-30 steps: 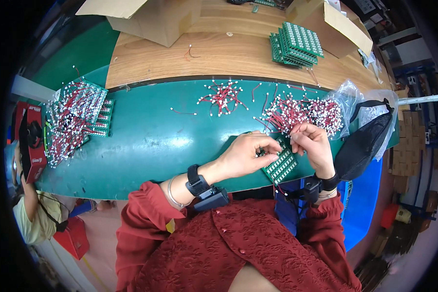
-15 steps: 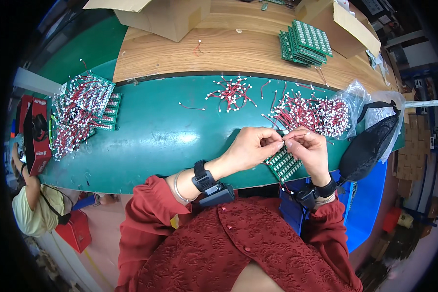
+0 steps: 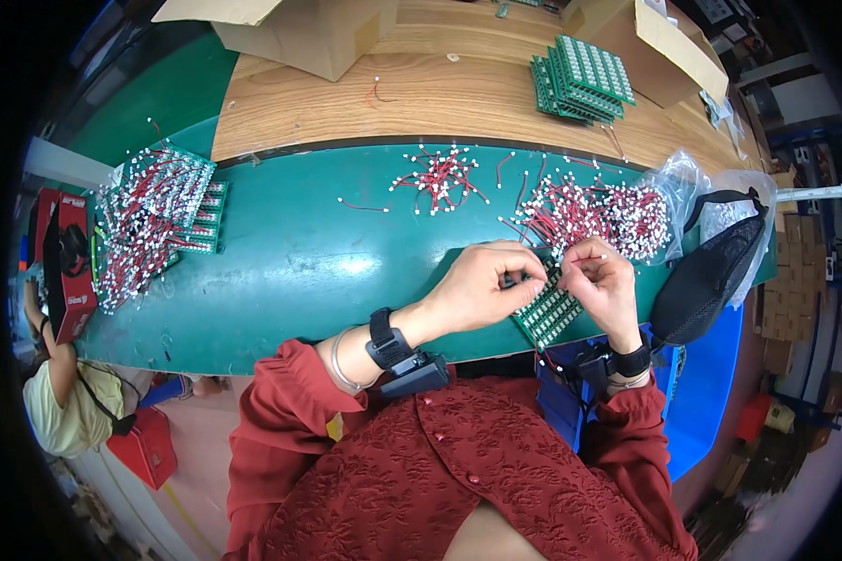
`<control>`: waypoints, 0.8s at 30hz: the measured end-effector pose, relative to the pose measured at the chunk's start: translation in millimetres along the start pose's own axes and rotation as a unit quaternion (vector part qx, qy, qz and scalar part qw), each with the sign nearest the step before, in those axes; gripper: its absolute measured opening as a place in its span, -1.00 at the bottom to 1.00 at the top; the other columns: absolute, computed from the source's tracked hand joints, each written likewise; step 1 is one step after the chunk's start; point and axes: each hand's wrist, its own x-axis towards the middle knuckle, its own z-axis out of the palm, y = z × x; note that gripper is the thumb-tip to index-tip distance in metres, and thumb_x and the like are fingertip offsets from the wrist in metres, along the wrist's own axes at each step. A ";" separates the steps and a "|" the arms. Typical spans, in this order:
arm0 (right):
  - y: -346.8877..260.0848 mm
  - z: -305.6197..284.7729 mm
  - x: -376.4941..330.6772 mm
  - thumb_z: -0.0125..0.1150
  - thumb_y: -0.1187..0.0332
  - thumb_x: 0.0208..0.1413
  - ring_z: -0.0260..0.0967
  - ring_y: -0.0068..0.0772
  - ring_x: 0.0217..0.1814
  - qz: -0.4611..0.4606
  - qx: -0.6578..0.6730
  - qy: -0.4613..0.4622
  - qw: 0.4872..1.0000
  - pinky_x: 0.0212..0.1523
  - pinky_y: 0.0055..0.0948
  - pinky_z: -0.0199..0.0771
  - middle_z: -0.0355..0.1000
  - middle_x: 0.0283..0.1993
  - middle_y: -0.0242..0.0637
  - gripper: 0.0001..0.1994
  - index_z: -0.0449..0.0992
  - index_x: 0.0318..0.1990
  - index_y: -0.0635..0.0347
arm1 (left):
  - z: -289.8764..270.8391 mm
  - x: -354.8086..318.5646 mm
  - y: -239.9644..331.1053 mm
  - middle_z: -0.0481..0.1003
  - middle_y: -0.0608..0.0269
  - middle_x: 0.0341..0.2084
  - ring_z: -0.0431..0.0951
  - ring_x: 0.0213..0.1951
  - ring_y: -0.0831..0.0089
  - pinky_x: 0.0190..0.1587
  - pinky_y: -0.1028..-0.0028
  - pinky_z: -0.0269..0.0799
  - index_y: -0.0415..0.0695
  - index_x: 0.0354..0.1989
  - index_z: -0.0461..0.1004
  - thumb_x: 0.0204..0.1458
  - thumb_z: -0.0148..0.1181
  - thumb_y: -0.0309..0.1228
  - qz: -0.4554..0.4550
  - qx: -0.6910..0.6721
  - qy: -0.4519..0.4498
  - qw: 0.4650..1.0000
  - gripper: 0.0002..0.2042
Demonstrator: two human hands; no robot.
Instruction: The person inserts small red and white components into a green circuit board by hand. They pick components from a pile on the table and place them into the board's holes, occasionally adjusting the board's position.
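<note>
A green circuit board panel [image 3: 549, 319] with rows of small white parts is tilted at the near edge of the green table, under my fingers. My left hand [image 3: 485, 286] is closed at its upper left, thumb and forefinger bent against the board; the fingertips partly hide the contact. Over the upper right of the panel, my right hand [image 3: 604, 288] is pinched. A small white tip shows at its fingers, seemingly the end of a connector cable. Just beyond lies a heap of red connector cables [image 3: 571, 210] with white plugs.
A smaller cable pile [image 3: 440, 178] lies mid-table. At left, more cables cover stacked boards [image 3: 201, 220] beside a red box [image 3: 73, 271]. Beyond stand a board stack [image 3: 589, 75] and cardboard boxes [image 3: 323, 42]. A black mesh pouch [image 3: 706, 280] lies right, above a blue bin [image 3: 706, 402].
My hands have moved apart: the right has drawn slightly to the right, and its fingertips no longer meet the left ones. More of the panel shows between them. The view has shifted slightly.
</note>
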 end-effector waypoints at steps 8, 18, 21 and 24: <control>-0.4 3.4 3.8 0.20 0.60 -0.15 0.44 -0.43 -0.54 -0.141 -0.230 0.016 0.963 -0.52 -0.52 0.46 0.35 -0.48 -0.30 -0.91 0.46 -0.45 0.25 | -1.4 -2.2 2.4 0.56 0.15 -0.32 0.57 -0.29 0.29 -0.23 0.40 0.48 -0.23 -0.47 0.52 -0.14 0.22 -0.51 -0.021 0.056 -0.048 0.997 -0.93; -2.9 7.0 5.3 0.23 0.59 -0.19 0.43 -0.44 -0.57 -0.151 -0.268 -0.004 0.951 -0.55 -0.48 0.44 0.35 -0.50 -0.34 -0.90 0.45 -0.48 0.21 | -1.8 -2.8 -0.4 0.55 0.12 -0.32 0.56 -0.29 0.26 -0.21 0.39 0.48 -0.24 -0.49 0.50 -0.13 0.22 -0.51 -0.003 0.054 -0.050 0.997 -0.94; -5.8 6.9 5.8 0.24 0.58 -0.19 0.44 -0.44 -0.57 -0.156 -0.270 -0.011 0.950 -0.55 -0.47 0.44 0.34 -0.49 -0.35 -0.90 0.45 -0.49 0.21 | -1.8 -3.0 -1.1 0.55 0.11 -0.32 0.57 -0.28 0.26 -0.21 0.39 0.48 -0.24 -0.49 0.50 -0.13 0.22 -0.50 -0.001 0.057 -0.049 0.997 -0.93; -6.0 5.7 6.8 0.24 0.58 -0.19 0.44 -0.43 -0.57 -0.162 -0.270 -0.024 0.949 -0.55 -0.46 0.44 0.34 -0.49 -0.34 -0.89 0.44 -0.49 0.20 | -1.9 -3.0 -1.0 0.55 0.11 -0.32 0.57 -0.28 0.25 -0.20 0.38 0.48 -0.24 -0.49 0.50 -0.13 0.22 -0.50 0.002 0.058 -0.048 0.997 -0.93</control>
